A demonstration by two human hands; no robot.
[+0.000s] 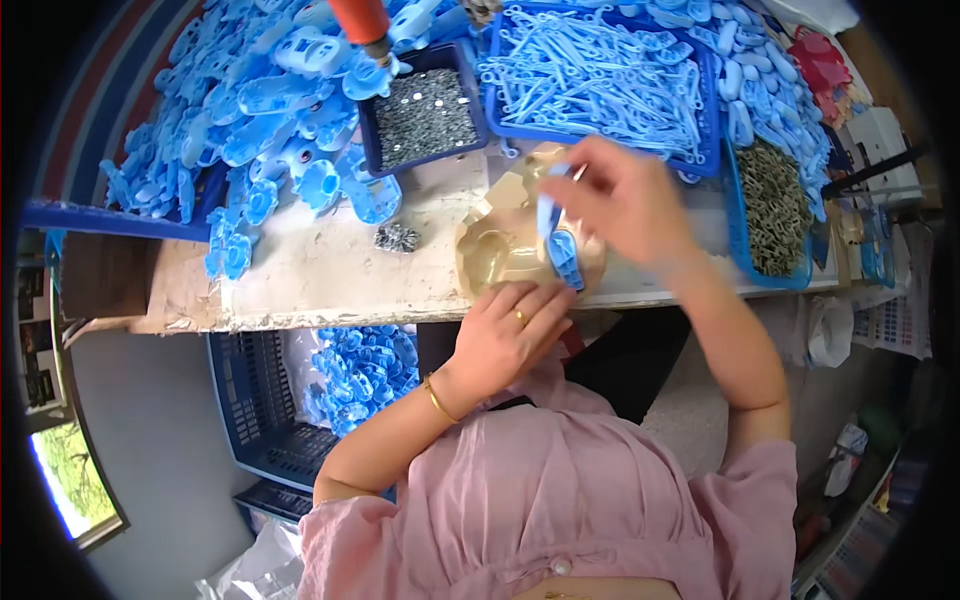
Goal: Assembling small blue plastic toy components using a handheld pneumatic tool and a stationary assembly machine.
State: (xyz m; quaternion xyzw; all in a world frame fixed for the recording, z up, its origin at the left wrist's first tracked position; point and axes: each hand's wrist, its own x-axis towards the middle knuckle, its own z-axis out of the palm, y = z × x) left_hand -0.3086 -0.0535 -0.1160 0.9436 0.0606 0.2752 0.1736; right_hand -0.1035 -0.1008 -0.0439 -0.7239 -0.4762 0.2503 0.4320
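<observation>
On the table's front edge sits a tan moulded holder [505,255] with hollows in it. A small blue plastic part [565,258] lies in its right side. My left hand [505,335] rests on the holder's near rim, fingers stretched out and close together, their tips beside that part. Over the holder's right side, my right hand [630,200] is closed in a pinch, slightly blurred. A pale blue plastic piece [547,212] shows at its fingertips, above the part in the holder; its far end is hidden by the fingers.
Behind the holder stand a blue tray of thin blue plastic links [600,85] and a dark bin of small metal pieces [425,115]. Blue shells [280,95] heap at left, under an orange hanging tool [362,22]. Metal parts fill a bin [768,205] at right. A crate [245,400] stands below.
</observation>
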